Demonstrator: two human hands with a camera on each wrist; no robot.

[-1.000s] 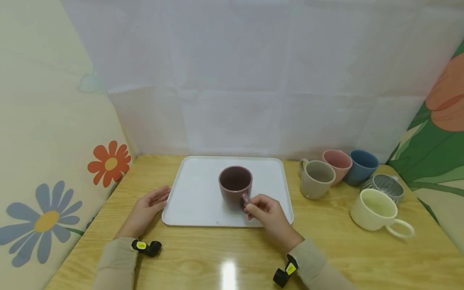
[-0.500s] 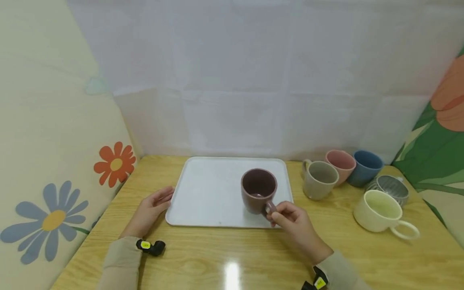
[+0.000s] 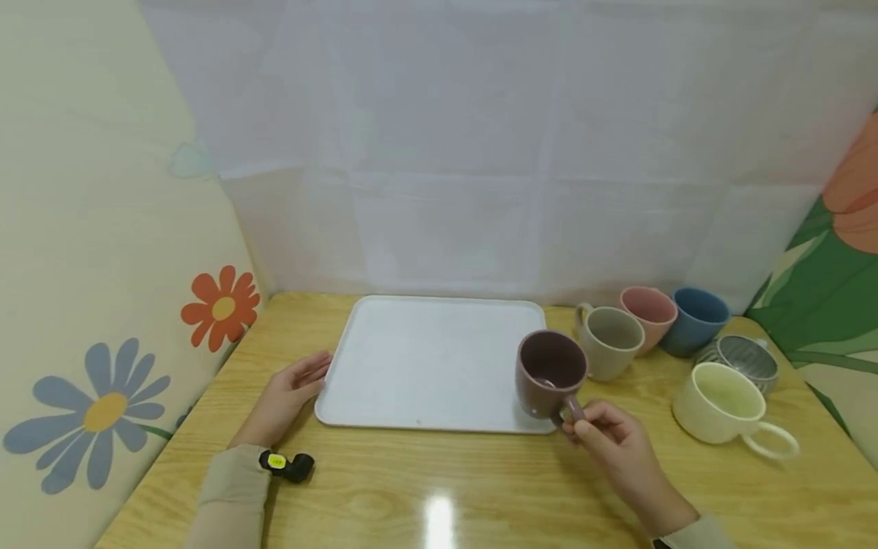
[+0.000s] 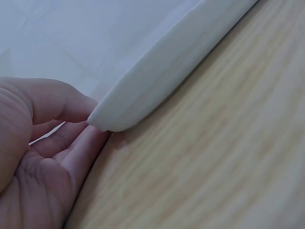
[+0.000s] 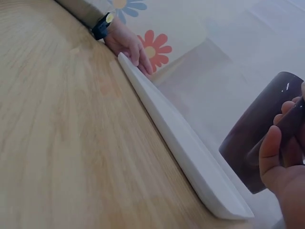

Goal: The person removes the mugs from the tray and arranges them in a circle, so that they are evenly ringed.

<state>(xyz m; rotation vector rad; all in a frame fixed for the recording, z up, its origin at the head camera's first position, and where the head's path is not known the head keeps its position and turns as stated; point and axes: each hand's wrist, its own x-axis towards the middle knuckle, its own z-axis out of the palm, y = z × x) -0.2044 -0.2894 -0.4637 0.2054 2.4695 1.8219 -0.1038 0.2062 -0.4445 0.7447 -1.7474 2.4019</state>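
My right hand (image 3: 624,454) pinches the handle of a dark purple-brown mug (image 3: 549,377) between thumb and fingers. The mug is raised over the front right corner of a white tray (image 3: 428,362), upright with a slight tilt. In the right wrist view the mug (image 5: 259,126) hangs clear above the tray's rim. At the tray's left edge, my left hand (image 3: 288,393) rests on the table with fingers loosely extended. The left wrist view shows this hand (image 4: 47,138) touching the tray's corner (image 4: 138,95) with thumb and fingertips.
Several mugs stand at the right: a beige mug (image 3: 610,347) close behind the held one, a pink mug (image 3: 652,313), a blue mug (image 3: 698,324), a grey striped cup (image 3: 748,362) and a pale yellow mug (image 3: 716,404). A white cloth (image 3: 439,152) hangs behind the wooden table (image 3: 363,488).
My right hand has carried the purple-brown mug rightward, from the middle of the tray to its front right corner. The left hand has stayed at the tray's left edge.
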